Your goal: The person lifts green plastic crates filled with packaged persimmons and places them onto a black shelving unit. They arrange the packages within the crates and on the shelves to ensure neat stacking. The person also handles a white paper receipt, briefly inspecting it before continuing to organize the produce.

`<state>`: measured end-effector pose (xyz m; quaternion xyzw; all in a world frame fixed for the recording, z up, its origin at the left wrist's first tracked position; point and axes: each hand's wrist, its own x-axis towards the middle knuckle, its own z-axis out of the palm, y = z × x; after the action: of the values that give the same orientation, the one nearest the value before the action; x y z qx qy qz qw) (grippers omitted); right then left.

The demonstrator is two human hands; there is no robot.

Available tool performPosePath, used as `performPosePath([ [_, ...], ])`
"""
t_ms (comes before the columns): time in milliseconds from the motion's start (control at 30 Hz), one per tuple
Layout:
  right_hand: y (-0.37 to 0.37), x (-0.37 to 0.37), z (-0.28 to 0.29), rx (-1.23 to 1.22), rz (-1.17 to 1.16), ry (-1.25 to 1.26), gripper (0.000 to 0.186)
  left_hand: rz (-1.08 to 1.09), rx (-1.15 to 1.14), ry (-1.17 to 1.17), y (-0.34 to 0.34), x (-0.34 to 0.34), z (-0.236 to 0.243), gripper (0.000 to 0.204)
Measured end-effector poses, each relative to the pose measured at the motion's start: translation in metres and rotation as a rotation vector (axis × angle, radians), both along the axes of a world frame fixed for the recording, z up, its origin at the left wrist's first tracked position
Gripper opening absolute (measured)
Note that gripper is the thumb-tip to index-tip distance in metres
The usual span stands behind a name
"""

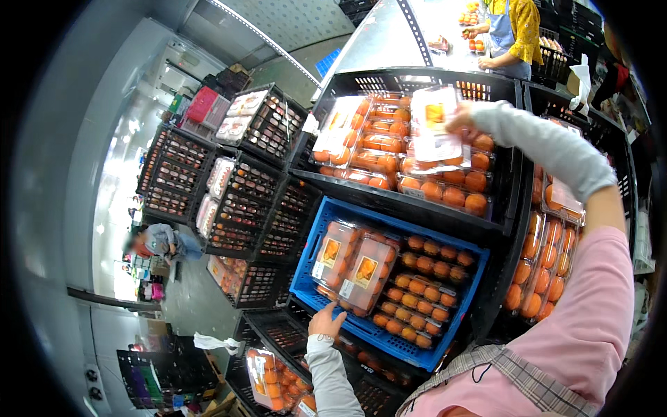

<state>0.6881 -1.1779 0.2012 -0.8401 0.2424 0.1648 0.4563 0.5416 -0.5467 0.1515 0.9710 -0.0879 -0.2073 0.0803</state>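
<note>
My right hand (464, 122), slightly smeared by motion, reaches over the black crate (410, 196) at the far side and grips the edge of a clear plastic fruit pack (432, 142) with a picture label. Whether that pack is full cannot be made out through the glare. Other clear packs of orange fruit (455, 194) lie beneath and beside it. Close to the near left rim of the blue crate (389, 346), my left hand (325, 322) has its fingers apart and holds nothing. Two labelled packs (365, 274) lie inside this crate, beside unlabelled fruit packs (417, 306).
Stacked black crates (243, 201) of fruit packs stand to the left. Another crate with fruit packs (545, 257) is beside my right arm, and one (274, 379) sits at the lower left. A co-worker (511, 35) stands at a table; another person (163, 242) is farther left.
</note>
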Motion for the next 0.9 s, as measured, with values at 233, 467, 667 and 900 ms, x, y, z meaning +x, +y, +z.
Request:
performPosePath([
  [233, 0.04, 0.003, 0.094, -0.843, 0.474, -0.341, 0.04, -0.046, -0.082, -0.017, -0.005, 0.004, -0.005, 0.055],
  [467, 0.225, 0.125, 0.0, -0.968, 0.836, -0.684, 0.085, 0.008, -0.03, -0.01, 0.013, 0.004, -0.007, 0.054],
  [667, 0.249, 0.157, -0.026, -1.019, 0.768, -0.735, 0.075, 0.064, 0.027, 0.055, 0.022, 0.002, -0.011, 0.054],
  [900, 0.201, 0.084, 0.027, -1.16, 1.03, -0.659, 0.03, 0.084, 0.033, 0.048, 0.026, -0.008, -0.009, 0.054],
])
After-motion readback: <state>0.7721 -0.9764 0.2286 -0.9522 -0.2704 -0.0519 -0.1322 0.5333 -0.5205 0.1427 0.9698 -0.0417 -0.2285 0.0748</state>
